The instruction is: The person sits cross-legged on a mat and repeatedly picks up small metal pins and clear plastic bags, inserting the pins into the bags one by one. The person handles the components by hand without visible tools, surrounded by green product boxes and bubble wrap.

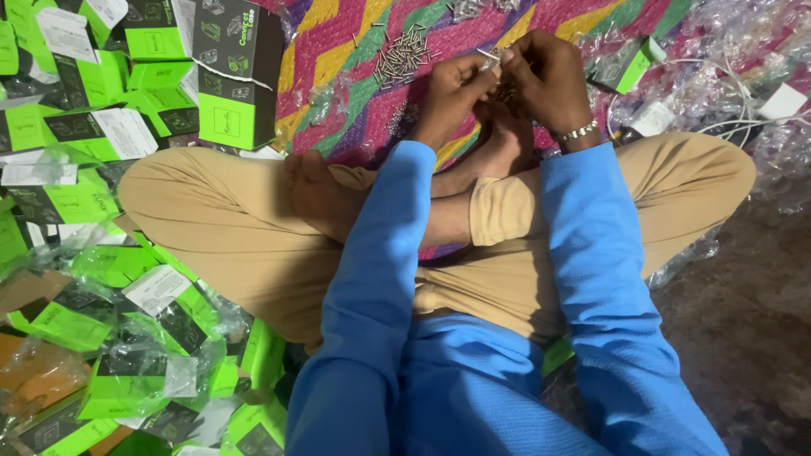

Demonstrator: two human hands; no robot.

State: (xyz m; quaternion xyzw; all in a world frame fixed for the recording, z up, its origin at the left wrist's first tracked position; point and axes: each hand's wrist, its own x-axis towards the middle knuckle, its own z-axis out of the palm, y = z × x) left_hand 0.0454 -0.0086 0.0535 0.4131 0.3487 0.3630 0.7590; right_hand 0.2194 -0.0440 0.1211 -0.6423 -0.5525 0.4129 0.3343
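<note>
I see my left hand (452, 89) and right hand (541, 76) brought close together above my crossed bare feet, fingertips pinching small, thin metal pieces (492, 57) between them; the pieces are too small for me to tell their exact shape. Just beyond the hands a loose pile of slim, shiny screws (401, 55) lies scattered on a woven mat (355, 101) with coarse zigzag bands of pink, yellow, green and purple. A metal bracelet (579, 131) circles my right wrist, above smooth blue sleeves and tan trousers.

To my left, glossy green-and-black cardboard boxes (228, 67) stand and lie in heaps, many flattened ones wrapped in crinkled clear plastic (127, 338). To my right, more crumpled clear wrapping (743, 51) is piled with white cables (735, 84) and a small green box (629, 67). My knees spread wide over both heaps, and the right one hides part of the wrapping there. The bare floor (752, 338) on the right looks dark and rough.
</note>
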